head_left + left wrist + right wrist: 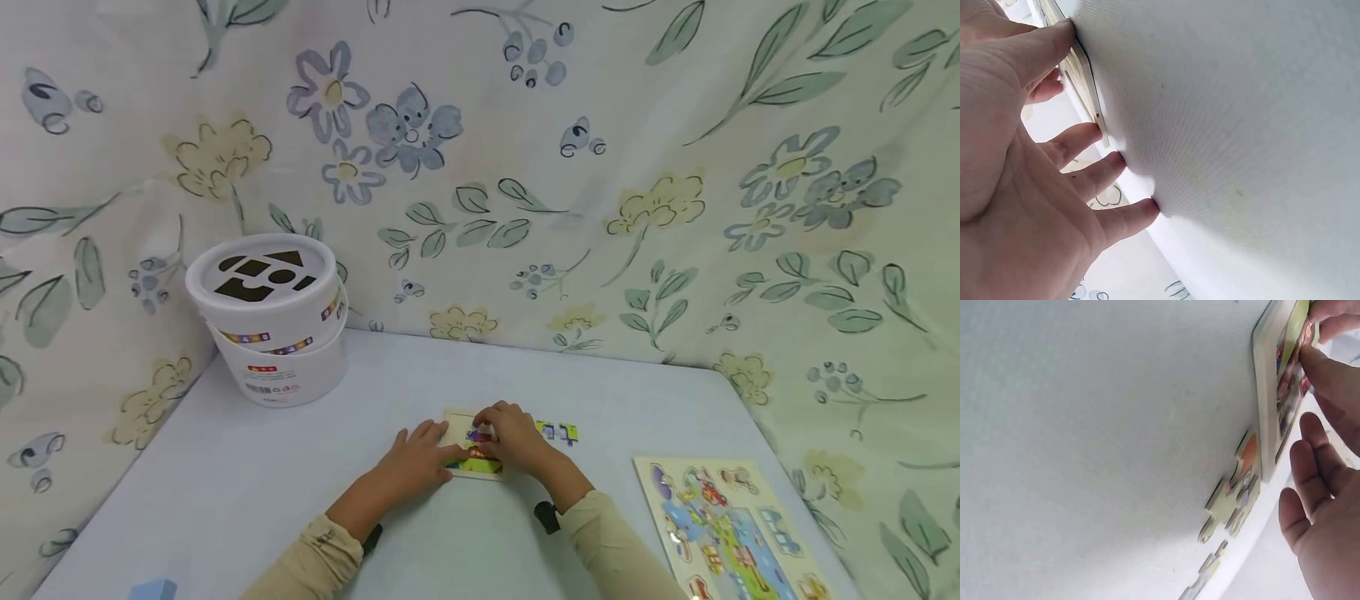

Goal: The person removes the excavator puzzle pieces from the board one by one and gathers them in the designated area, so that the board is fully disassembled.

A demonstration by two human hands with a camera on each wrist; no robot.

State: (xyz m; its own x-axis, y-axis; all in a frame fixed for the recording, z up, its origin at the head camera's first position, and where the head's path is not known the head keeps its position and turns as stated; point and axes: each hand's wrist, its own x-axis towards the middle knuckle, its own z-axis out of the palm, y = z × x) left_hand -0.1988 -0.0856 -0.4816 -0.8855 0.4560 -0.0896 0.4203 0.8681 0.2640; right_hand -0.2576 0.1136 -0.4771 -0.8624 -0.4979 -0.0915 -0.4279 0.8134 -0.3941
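Observation:
A small wooden puzzle tray (459, 423) lies on the white table, with colourful jigsaw pieces (480, 464) filling its near part. At its left side is my left hand (412, 467); the fingers are spread and fairly straight, several fingertips (1149, 209) rest on the tabletop, and the thumb touches the tray's edge. Over the tray's right side, my right hand (522, 442) pinches a dark red and purple puzzle piece (478, 435) between thumb and index finger, partly hidden by them. The right hand's other fingers (1307, 478) are bent loosely beside the tray.
Loose puzzle pieces (558, 431) lie just right of the tray. A larger picture puzzle board (652, 500) is at the right table edge. A white bucket (292, 367) with a shape-cut lid stands back left, and a blue block (153, 590) lies near left. A floral cloth hangs behind.

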